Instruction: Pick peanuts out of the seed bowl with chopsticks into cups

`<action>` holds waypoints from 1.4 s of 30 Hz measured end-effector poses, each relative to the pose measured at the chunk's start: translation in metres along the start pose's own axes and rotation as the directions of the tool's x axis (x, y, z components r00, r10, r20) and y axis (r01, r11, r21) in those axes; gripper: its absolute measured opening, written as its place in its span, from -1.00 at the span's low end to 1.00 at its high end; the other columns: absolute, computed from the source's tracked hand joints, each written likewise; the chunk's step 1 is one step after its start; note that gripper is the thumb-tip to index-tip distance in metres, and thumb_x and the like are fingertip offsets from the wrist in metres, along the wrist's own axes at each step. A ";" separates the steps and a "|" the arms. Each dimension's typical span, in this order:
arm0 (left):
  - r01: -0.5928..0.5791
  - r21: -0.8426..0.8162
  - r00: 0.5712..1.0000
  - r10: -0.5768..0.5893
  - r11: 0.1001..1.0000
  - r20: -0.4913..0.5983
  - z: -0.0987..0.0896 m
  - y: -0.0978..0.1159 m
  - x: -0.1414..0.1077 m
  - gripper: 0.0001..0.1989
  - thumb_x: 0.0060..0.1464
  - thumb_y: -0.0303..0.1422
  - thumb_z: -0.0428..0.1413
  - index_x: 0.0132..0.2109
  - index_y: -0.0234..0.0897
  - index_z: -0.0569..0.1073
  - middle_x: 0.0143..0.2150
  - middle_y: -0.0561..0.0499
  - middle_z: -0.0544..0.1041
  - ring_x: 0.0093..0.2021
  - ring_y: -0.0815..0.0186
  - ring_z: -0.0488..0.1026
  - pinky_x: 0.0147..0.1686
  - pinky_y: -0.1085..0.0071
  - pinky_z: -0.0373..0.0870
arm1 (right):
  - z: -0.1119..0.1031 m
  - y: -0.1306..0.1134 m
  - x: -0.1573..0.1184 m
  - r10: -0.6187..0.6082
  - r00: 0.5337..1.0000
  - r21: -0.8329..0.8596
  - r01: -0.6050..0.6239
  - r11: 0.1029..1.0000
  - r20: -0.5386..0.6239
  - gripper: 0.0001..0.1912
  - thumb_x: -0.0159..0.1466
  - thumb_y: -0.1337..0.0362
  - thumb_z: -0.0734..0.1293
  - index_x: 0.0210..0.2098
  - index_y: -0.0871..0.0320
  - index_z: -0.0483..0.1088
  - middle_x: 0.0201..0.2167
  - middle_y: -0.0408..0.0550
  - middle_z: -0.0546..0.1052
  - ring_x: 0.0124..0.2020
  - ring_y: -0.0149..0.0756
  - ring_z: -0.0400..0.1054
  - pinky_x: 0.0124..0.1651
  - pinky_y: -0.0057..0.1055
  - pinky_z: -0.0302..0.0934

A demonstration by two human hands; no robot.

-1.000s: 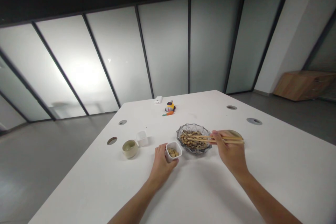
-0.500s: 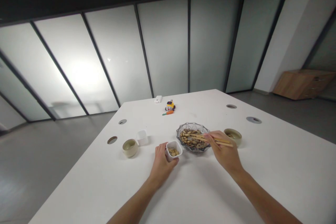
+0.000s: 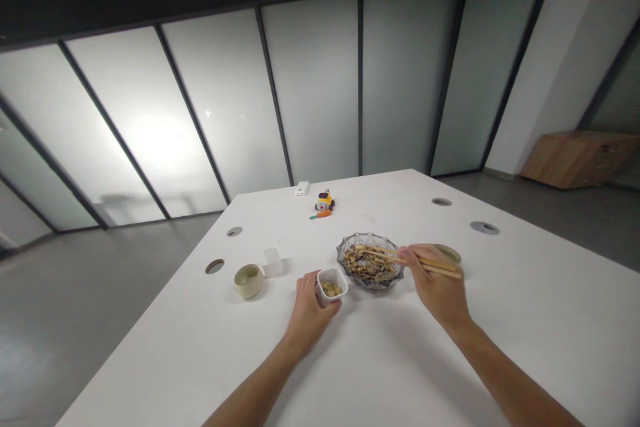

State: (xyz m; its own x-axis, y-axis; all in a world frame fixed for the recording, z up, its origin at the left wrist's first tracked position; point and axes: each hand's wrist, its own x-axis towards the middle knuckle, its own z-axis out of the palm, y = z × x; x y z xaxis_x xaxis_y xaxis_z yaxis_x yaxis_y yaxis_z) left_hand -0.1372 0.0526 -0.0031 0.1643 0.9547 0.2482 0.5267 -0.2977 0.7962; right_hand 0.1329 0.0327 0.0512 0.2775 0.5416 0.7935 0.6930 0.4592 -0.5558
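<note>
My left hand is closed around a small white square cup, which stands on the table and has several tan pieces inside. In my right hand is a pair of wooden chopsticks. Their tips reach over a faceted clear glass bowl, where a pale piece seems to sit at the tips; whether it is gripped I cannot tell. Brownish, peanut-like pieces fill much of the glass bowl. Behind my right hand, a greenish ceramic bowl is mostly hidden.
Left of my left hand stand another white cup and a second greenish bowl. Farther back on the white table lie a yellow toy vehicle, an orange toy carrot and a white box-like object. Round holes pierce the tabletop.
My right hand has shifted slightly right and up with the chopsticks, whose tips have risen from among the pieces. It now covers more of the right greenish bowl. My left hand stays on the cup.
</note>
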 end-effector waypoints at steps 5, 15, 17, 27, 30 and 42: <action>0.004 0.004 1.000 -0.004 1.000 -0.002 0.000 -0.001 0.000 -0.50 0.05 -0.43 0.30 0.15 -0.19 0.44 0.03 -0.07 0.49 0.06 0.10 0.41 0.06 0.22 0.38 | -0.002 0.001 0.006 0.292 0.956 0.274 -0.288 0.918 0.026 -0.47 0.33 -0.25 0.40 -0.40 0.10 0.60 -0.42 0.01 0.67 -0.40 -0.12 0.62 -0.27 -0.20 0.54; -0.011 0.005 1.000 0.011 1.000 0.002 -0.001 0.002 -0.001 -0.50 0.06 -0.40 0.30 0.15 -0.19 0.44 0.03 -0.07 0.50 0.05 0.09 0.40 0.06 0.20 0.39 | -0.005 0.002 0.008 0.296 0.954 0.243 -0.300 0.922 0.053 -0.48 0.34 -0.23 0.40 -0.40 0.09 0.60 -0.41 0.02 0.67 -0.40 -0.11 0.62 -0.30 -0.23 0.54; -0.011 0.009 1.000 0.011 1.000 0.010 -0.002 0.003 -0.001 -0.51 0.06 -0.41 0.29 0.15 -0.20 0.45 0.03 -0.07 0.49 0.06 0.09 0.40 0.07 0.21 0.38 | -0.003 -0.002 0.004 0.215 0.975 0.164 -0.222 0.961 0.064 -0.48 0.39 -0.22 0.35 -0.40 0.06 0.60 -0.40 0.00 0.67 -0.37 -0.13 0.60 -0.25 -0.22 0.50; -0.023 0.014 1.000 0.023 1.000 0.014 0.001 0.001 -0.001 -0.50 0.06 -0.44 0.30 0.16 -0.20 0.44 0.04 -0.07 0.49 0.08 0.09 0.39 0.09 0.21 0.36 | 0.008 -0.001 -0.009 0.154 0.975 0.146 -0.178 0.973 0.162 -0.51 0.41 -0.20 0.35 -0.35 0.05 0.62 -0.35 -0.02 0.66 -0.34 -0.15 0.55 -0.25 -0.26 0.42; -0.024 0.013 1.000 0.024 1.000 0.016 0.000 0.001 -0.002 -0.50 0.06 -0.43 0.29 0.16 -0.19 0.44 0.04 -0.06 0.49 0.08 0.09 0.39 0.09 0.20 0.37 | 0.009 0.003 -0.009 0.155 0.972 0.153 -0.182 0.971 0.175 -0.51 0.40 -0.22 0.35 -0.33 0.04 0.63 -0.34 -0.02 0.67 -0.33 -0.14 0.55 -0.22 -0.24 0.43; -0.025 0.011 1.000 0.025 1.000 0.017 -0.001 0.002 -0.002 -0.50 0.04 -0.44 0.29 0.15 -0.18 0.45 0.03 -0.06 0.50 0.06 0.10 0.40 0.08 0.21 0.38 | 0.003 -0.003 -0.002 0.211 0.965 0.164 -0.236 0.958 0.158 -0.51 0.35 -0.24 0.37 -0.37 0.03 0.61 -0.37 0.00 0.68 -0.34 -0.10 0.59 -0.24 -0.20 0.49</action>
State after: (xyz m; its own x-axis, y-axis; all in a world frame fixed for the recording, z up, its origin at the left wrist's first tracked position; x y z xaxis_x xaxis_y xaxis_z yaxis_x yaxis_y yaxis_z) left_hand -0.1368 0.0503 -0.0011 0.1911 0.9468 0.2588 0.5313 -0.3215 0.7838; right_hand 0.1282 0.0330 0.0505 0.3088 0.7306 0.6090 0.4891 0.4272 -0.7604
